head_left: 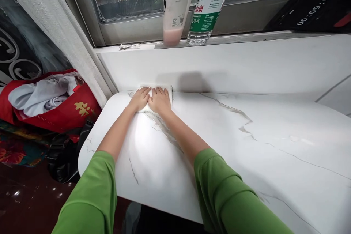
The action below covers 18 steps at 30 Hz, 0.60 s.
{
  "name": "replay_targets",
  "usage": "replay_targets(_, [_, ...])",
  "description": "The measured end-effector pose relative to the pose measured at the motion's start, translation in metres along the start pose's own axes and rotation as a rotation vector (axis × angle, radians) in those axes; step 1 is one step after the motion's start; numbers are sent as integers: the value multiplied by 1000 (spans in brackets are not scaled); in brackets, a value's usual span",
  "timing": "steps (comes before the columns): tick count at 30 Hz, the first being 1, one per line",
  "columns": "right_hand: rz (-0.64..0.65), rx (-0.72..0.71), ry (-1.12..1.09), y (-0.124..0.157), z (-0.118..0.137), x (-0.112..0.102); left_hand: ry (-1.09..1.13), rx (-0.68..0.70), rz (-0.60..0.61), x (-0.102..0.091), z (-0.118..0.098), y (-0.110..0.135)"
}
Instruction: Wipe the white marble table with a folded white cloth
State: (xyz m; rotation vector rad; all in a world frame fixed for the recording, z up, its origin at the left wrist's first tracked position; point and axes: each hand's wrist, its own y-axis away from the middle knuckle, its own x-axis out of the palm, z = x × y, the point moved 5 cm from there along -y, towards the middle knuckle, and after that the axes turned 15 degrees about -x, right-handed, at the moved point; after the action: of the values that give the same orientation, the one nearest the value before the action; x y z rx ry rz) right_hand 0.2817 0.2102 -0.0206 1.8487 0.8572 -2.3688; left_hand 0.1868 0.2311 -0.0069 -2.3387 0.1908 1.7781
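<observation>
A folded white cloth point(168, 90) lies on the white marble-patterned table point(230, 161), up against the wall at its far edge. My left hand point(139, 99) presses down on the cloth's left part, fingers laid out over it and pointing forward and to the right. Beside it, my right hand point(159, 100) rests flat on the cloth's right part with its fingers pointing forward. The two hands nearly touch at the thumbs. Both palms face down, and they hide most of the cloth.
On the sill stand a cup of pink drink point(173, 14) and a water bottle point(207, 11). A phone point(309, 9) showing a timer leans at the right. Left of the table are a red bag point(63, 111) holding pale cloth, a black bag point(61, 157) and a curtain point(55, 25).
</observation>
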Motion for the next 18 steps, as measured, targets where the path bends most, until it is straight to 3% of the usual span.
replay_targets(5, [45,3,-2,4,2,-3,-21,-32,11,-1,-2,7])
replay_targets(10, [74,-21,3,30,19,-16,-58,-59,25,0,-7,38])
replay_targets(14, [80,-28,-2,71,55,-30,-60,0,11,-2,-2,90])
replay_targets(18, [124,-91,-83,111,114,-45,-42,35,0,-14,23,163])
